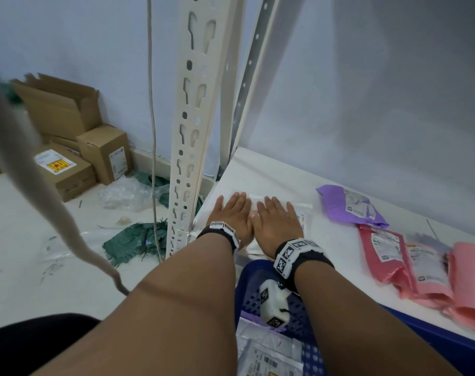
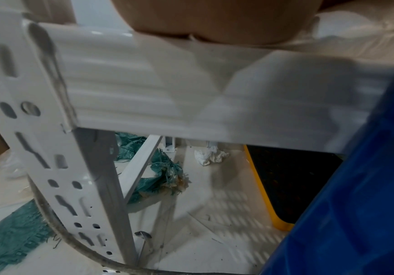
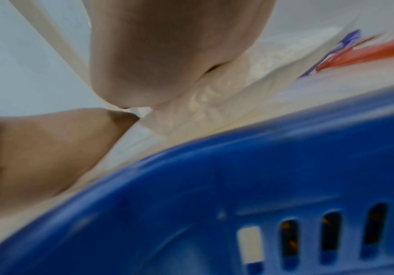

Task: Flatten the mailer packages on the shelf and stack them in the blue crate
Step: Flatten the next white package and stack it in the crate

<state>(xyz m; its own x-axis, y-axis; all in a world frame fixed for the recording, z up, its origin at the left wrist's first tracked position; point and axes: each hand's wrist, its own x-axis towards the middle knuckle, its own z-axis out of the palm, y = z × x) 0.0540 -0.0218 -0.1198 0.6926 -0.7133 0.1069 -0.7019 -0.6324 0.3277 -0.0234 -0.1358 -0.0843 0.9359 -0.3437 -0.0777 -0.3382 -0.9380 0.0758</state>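
Left hand: the left hand (image 1: 232, 213) lies palm down with fingers straight and together, pressing flat on the white plastic mailer package (image 1: 301, 211) near the shelf's front left corner.
Right hand: the right hand (image 1: 277, 217) lies just beside the left one, thumbs nearly touching, fingers straight, also flat on the same white mailer; the right wrist view shows the plastic wrinkled under the heel of the hand.
White mailer: it lies flat on the white shelf board (image 1: 271, 172); its near edge reaches the shelf's front edge, and its labelled right edge shows past the right hand.
Edges: just left of the left hand stands the cream slotted metal upright post (image 1: 189, 131), where the shelf ends. Bare shelf runs beyond the fingertips to the grey wall.
Right of the hands: one crumpled purple plastic mailer (image 1: 350, 206) lies apart from the right hand. Farther right lie overlapping pink plastic mailers (image 1: 410, 256), at least three; the exact count is unclear.
Below the wrists: the blue perforated plastic crate (image 1: 301, 316) sits against the shelf front, holding at least one white labelled mailer (image 1: 269, 359) and a sliver of purple.
Floor, left of the post: three brown cardboard boxes (image 1: 100, 150) and green netting (image 1: 133, 240).
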